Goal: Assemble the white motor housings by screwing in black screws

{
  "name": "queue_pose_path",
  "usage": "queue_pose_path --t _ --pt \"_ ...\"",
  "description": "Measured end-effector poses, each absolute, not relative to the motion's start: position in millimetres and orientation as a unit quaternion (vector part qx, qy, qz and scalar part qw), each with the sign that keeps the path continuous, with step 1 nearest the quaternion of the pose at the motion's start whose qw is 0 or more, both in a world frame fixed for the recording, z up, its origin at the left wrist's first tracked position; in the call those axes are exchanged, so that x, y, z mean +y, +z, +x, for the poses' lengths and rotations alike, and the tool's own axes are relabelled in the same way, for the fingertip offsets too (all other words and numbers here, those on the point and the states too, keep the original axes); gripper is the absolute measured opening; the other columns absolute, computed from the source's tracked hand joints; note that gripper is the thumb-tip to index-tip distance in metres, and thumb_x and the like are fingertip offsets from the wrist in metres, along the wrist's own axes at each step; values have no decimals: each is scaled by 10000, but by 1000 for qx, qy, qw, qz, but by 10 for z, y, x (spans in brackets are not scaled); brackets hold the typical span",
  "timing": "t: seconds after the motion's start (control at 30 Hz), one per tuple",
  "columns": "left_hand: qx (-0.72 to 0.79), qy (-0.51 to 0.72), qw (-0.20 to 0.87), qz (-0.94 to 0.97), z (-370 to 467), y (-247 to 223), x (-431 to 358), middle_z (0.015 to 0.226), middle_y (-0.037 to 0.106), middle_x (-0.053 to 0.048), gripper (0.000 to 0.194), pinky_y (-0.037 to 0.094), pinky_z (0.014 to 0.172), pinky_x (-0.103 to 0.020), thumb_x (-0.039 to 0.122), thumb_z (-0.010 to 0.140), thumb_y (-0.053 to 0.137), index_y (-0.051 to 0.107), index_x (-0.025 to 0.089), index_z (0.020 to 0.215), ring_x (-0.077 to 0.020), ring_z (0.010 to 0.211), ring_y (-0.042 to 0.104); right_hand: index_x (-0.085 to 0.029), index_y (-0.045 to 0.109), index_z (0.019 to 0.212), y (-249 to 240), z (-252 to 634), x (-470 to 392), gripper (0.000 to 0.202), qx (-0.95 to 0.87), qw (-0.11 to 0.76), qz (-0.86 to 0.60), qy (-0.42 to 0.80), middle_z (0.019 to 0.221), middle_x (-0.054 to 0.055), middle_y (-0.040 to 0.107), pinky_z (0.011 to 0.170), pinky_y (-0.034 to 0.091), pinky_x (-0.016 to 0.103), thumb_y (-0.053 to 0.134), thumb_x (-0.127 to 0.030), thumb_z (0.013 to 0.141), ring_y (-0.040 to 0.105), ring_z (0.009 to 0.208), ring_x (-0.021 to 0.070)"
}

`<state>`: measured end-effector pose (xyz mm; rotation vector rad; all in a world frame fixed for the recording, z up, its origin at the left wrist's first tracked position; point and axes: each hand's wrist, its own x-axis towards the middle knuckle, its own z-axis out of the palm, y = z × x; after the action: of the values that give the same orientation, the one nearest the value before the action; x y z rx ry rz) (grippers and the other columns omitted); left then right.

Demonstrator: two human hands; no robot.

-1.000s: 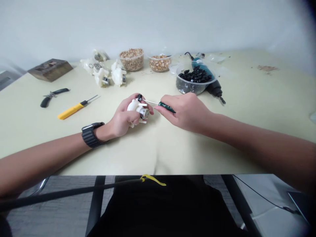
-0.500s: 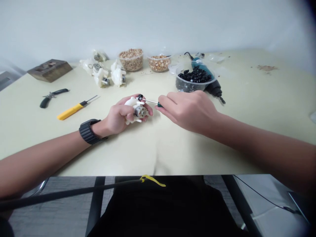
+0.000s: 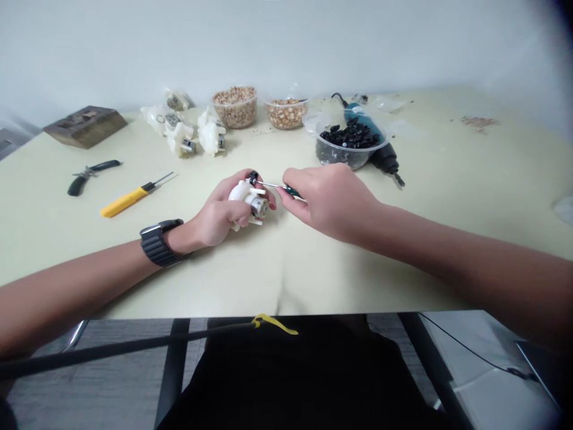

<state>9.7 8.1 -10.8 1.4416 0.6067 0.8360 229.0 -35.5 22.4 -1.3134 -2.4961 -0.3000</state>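
Note:
My left hand (image 3: 219, 212) is wrapped round a white plastic part (image 3: 242, 192) that has a small round silver motor (image 3: 259, 207) on its right side. A small black piece (image 3: 253, 176) sits at the top of this part, by my left fingertips. In my right hand (image 3: 333, 200) is a screwdriver (image 3: 292, 191) with a dark green handle, pinched between thumb and fingers. Its thin metal shaft points left, and the tip meets the black piece or lies right beside it; the exact contact is too small to tell.
Behind my hands stand tubs of beige pieces (image 3: 235, 107), orange-brown pieces (image 3: 286, 113) and black pieces (image 3: 351, 140), beside a teal power tool (image 3: 385, 156). Several white motor parts (image 3: 181, 138), a block (image 3: 86, 126), pliers (image 3: 89, 173) and a yellow-handled tool (image 3: 125, 201) lie left.
My right hand has shifted slightly left and its grip has turned, so more of the green handle shows. The white part is tilted a little differently in my left hand. The whole view has shifted slightly.

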Motion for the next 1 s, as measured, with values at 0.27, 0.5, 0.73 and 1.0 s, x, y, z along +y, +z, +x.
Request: queue_pose_path --t 0.27,0.5,0.73,1.0 --pt "298 393 622 608 156 -110 76 853 698 -59 355 474 623 -299 99 521 576 594 182 865 -195 732 622 -195 664 1032 203 2342 -342 330 -870 124 -443 -174 777 43 661 572 139 330 387 -357 1110 423 582 142" --pt "294 385 609 628 175 -64 -18 867 725 -52 385 461 607 -283 70 517 596 582 181 885 -185 737 618 -164 642 1073 193 2293 -346 274 -876 70 -440 -182 768 70 668 554 157 333 372 -129 1034 414 553 147" --pt "318 365 579 656 138 -34 -51 859 702 -50 356 420 560 -266 81 593 643 575 190 924 -198 761 624 -173 616 1071 209 2222 -348 169 -863 49 -501 -48 700 58 638 558 194 333 455 -188 1020 376 509 151" --pt "310 341 520 719 137 -19 -35 809 692 -9 349 378 488 -255 108 594 637 540 199 917 -157 620 558 -198 620 943 176 2309 -263 340 -873 123 -459 106 692 26 575 581 216 325 369 -370 1094 365 536 142"
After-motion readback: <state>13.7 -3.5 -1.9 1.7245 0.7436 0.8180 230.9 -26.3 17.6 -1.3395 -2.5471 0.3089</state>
